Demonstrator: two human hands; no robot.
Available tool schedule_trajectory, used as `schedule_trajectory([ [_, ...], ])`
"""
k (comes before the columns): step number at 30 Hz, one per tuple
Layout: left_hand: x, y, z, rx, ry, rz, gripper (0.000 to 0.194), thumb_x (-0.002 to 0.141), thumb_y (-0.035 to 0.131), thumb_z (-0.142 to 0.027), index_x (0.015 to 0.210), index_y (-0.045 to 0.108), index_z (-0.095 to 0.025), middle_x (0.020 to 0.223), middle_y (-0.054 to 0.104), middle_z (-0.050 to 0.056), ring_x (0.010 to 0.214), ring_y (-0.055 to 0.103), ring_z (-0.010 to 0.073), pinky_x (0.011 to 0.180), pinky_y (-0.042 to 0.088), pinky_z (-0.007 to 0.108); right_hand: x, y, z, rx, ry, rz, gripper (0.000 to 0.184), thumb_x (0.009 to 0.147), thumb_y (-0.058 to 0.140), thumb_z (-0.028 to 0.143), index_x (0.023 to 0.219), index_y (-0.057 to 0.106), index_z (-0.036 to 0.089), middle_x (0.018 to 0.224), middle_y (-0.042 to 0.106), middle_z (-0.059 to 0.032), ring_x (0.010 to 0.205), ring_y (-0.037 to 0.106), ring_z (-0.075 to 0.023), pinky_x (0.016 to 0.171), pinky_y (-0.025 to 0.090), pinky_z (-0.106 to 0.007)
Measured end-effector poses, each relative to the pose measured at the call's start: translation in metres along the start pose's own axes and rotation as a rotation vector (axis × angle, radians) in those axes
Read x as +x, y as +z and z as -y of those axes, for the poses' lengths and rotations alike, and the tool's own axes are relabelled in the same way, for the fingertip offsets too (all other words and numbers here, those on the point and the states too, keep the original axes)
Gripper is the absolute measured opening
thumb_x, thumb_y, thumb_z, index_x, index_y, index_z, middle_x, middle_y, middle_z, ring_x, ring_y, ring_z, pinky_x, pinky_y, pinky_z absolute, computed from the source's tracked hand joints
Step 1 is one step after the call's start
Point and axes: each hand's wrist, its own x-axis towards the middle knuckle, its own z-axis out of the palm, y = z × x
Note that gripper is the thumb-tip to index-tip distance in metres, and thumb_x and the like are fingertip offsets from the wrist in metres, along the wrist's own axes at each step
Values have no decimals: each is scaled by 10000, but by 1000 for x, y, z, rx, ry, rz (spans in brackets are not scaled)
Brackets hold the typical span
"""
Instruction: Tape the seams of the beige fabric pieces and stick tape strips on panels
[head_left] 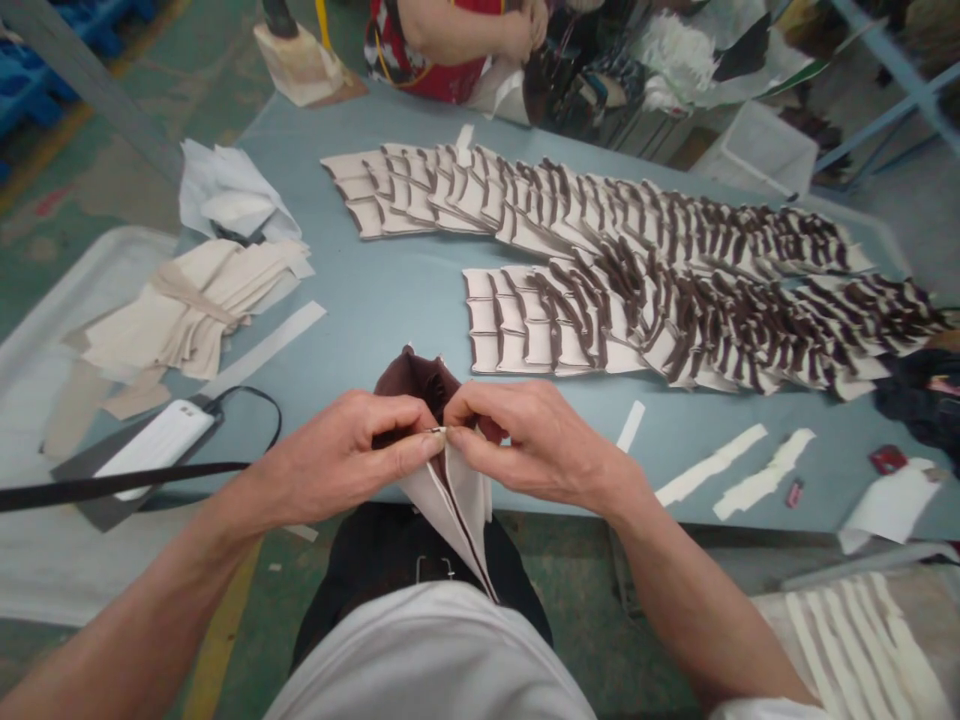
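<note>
Between my hands, at the table's near edge, is a folded piece (450,492) of pale material with a dark brown lining and dark edges, perhaps a wallet or bag part. My left hand (367,435) pinches its upper edge between thumb and forefinger. Close beside it, my right hand (517,435) pinches the same edge, the fingertips almost touching. The brown inner side (409,375) gapes open just beyond my fingers. Its pointed lower end hangs toward my lap. Whatever small detail lies right under the fingertips is hidden.
Two long overlapping rows of similar pieces (517,320) spread across the blue-grey table (375,290). At left lie stacked pale pieces (202,300) and a white device (157,445) with a cable. Pale strips (712,465) lie at right. Another person's hands (525,30) work across the table.
</note>
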Motion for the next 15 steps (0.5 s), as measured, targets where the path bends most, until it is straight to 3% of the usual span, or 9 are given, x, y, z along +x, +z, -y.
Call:
schedule_trajectory([
  [4, 2, 7, 0, 31, 99, -132, 357, 1003, 535, -358, 698, 591, -180, 628, 504, -53, 590, 434, 108, 559, 367, 217, 2, 6, -2, 47, -31, -133, 106, 960, 552, 160, 896, 614, 217, 889, 662, -6, 764, 564, -136, 722, 409, -266],
  [7, 2, 17, 3, -16, 153, -273, 305, 1011, 534, -319, 770, 655, -178, 705, 622, -26, 641, 521, 128, 623, 425, 234, -2, 15, -1, 83, 151, -319, 77, 986, 616, 294, 969, 638, 222, 993, 706, -36, 854, 611, -164, 766, 439, -285],
  [10, 1, 27, 7, -51, 135, -372, 276, 1001, 552, -327, 801, 676, -182, 734, 669, -8, 670, 567, 149, 645, 453, 249, -9, 29, 2, 100, 361, -291, 235, 945, 692, 455, 919, 641, 227, 888, 702, -7, 785, 589, -166, 746, 419, -300],
  [15, 0, 42, 11, 23, 100, -484, 245, 1002, 536, -311, 844, 679, -190, 756, 698, -3, 681, 591, 160, 688, 474, 267, -14, 49, 3, 244, 476, -245, 294, 958, 630, 476, 809, 582, 226, 755, 631, 31, 692, 537, -138, 694, 393, -283],
])
